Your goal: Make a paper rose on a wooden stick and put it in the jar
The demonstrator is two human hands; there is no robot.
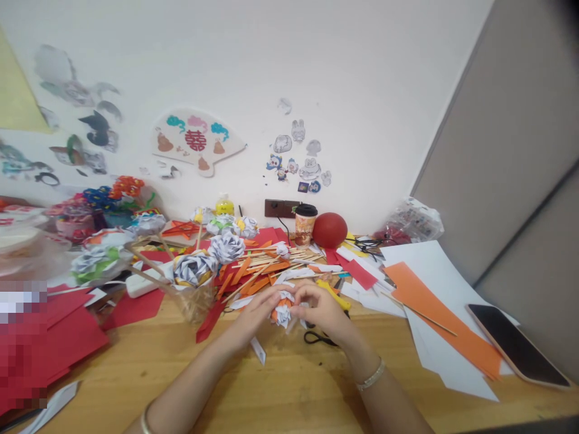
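Between my two hands, above the wooden table, is a paper flower (283, 313) with white folded petals and some orange ones. My left hand (262, 307) is closed around its left side. On the other side, my right hand (319, 307) has its fingers bent and pressed to the petals. The palm sides of both hands and the flower's underside are hidden. Just below hangs or lies a narrow white paper strip (258, 351); I cannot tell which. Beside my right hand are a yellow-handled tool (332, 294) and a black loop (320, 339).
Wooden sticks (266, 265) and orange paper strips lie behind my hands. Finished paper flowers (195, 267) stand in a cup at left, near red paper (67, 337). Orange paper (446, 316), white sheets and a phone (518, 343) lie at right. A paper cup (306, 226) and red balloon (330, 229) are behind.
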